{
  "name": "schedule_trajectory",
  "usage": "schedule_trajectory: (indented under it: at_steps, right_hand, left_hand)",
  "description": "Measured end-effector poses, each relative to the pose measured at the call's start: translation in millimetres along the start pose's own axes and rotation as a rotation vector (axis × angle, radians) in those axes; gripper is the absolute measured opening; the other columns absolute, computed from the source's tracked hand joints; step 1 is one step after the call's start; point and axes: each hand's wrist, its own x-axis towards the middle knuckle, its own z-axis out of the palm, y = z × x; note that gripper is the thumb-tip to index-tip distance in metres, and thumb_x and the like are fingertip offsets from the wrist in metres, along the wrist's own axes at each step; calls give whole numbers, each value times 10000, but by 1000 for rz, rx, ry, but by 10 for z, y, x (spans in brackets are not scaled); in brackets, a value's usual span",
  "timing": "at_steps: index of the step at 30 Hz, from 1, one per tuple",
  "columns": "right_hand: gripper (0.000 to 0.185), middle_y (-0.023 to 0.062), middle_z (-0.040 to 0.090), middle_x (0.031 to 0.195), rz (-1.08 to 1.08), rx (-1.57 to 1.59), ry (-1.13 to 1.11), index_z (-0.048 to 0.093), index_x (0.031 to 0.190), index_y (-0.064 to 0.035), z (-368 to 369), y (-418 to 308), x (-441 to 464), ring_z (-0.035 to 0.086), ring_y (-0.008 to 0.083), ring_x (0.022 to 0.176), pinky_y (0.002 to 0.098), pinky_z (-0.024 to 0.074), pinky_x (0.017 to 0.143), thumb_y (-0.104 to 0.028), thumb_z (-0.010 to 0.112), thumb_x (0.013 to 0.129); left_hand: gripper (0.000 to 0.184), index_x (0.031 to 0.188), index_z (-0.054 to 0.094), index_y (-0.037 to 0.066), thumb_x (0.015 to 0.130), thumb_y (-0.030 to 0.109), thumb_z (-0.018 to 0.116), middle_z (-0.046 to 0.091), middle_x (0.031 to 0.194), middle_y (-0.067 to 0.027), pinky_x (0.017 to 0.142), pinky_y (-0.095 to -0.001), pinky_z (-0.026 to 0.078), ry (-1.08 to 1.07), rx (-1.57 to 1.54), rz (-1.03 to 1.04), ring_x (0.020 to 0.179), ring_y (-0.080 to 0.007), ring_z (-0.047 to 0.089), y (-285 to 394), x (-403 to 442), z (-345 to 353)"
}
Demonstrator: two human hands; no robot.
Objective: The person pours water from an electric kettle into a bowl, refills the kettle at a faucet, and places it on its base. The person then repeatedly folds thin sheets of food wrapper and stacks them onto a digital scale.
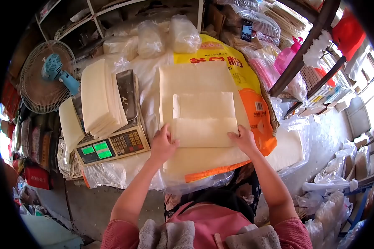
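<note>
A thin cream-coloured sheet (pixel 204 133), folded over on itself, lies in front of me with a flap (pixel 203 106) showing at its far side. My left hand (pixel 163 143) pinches its left edge, thumb on top. At the opposite edge my right hand (pixel 242 140) holds it the same way between thumb and fingers. Beneath it spreads a larger sheet of the same material (pixel 195 76). To the left of my left hand, a stack of folded cream sheets (pixel 100 97) rests on a digital scale (pixel 116 146) with green displays.
Under the sheets lies a yellow and orange printed sack (pixel 253 99). A fan (pixel 50 74) stands at the left. Filled clear bags (pixel 185 35) line the back. On the right are a dark metal post (pixel 305 45), a phone (pixel 247 30) and plastic-wrapped goods (pixel 332 207).
</note>
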Motion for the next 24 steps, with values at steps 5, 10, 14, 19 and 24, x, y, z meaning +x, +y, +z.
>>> schedule_trajectory:
  at_steps: [5, 10, 14, 19, 24]
  right_hand:
    - [584, 211, 584, 1129, 9, -83, 60, 473, 1258, -26, 103, 67, 128, 582, 350, 987, 389, 486, 777, -305, 669, 785]
    - [835, 164, 276, 1449, -482, -538, 107, 281, 1412, -126, -7, -334, -135, 315, 352, 1304, 437, 324, 1029, -345, 718, 735]
    - [762, 149, 294, 1454, -638, -646, -133, 338, 1395, -156, -194, -123, -5, 276, 312, 1345, 443, 284, 1065, -384, 690, 758]
    - [411, 178, 597, 1026, -368, -30, -161, 570, 1102, -74, -444, 46, 95, 572, 310, 1004, 394, 459, 832, -374, 620, 827]
    - [398, 173, 614, 743, -62, -93, 251, 569, 822, -16, -34, 42, 557, 602, 349, 753, 431, 452, 668, -411, 553, 867]
  left_hand:
    - [747, 1354, 379, 35, 776, 418, 656, 341, 1394, -203, 1065, -449, 269, -34, 445, 491, 1310, -362, 296, 3, 8, 134]
    - [706, 1298, 445, 33, 772, 459, 650, 389, 1373, -186, 1084, -418, 259, -124, 559, 526, 1300, -303, 342, -97, 130, 192]
    - [464, 1130, 562, 46, 799, 359, 652, 621, 1072, -171, 1024, -386, 349, -158, 334, 500, 1041, -265, 574, -205, 346, -54]
    - [326, 954, 550, 21, 850, 324, 611, 628, 718, -142, 719, -392, 481, -43, -163, 208, 678, -319, 608, -239, 488, -80]
    - [360, 1015, 496, 20, 877, 338, 594, 618, 781, -144, 623, -403, 481, 149, 60, -53, 726, -311, 611, -17, 737, 219]
